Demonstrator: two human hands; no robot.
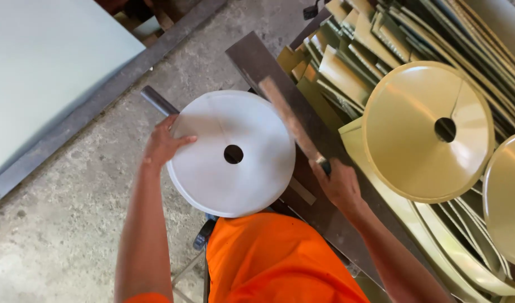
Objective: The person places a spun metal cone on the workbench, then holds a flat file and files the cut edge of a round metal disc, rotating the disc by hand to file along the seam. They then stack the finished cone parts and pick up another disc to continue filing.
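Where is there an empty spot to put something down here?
The bare concrete floor left of the left hand, bordered by the grey strip beside the pale sheet, is free. Right of the right hand it is crowded: yellow cones and stacked yellow strips. The white cone fills the middle.

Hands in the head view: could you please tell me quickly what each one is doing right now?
Left hand: gripping the rim of the white cone.
Right hand: closed around the wooden bar.
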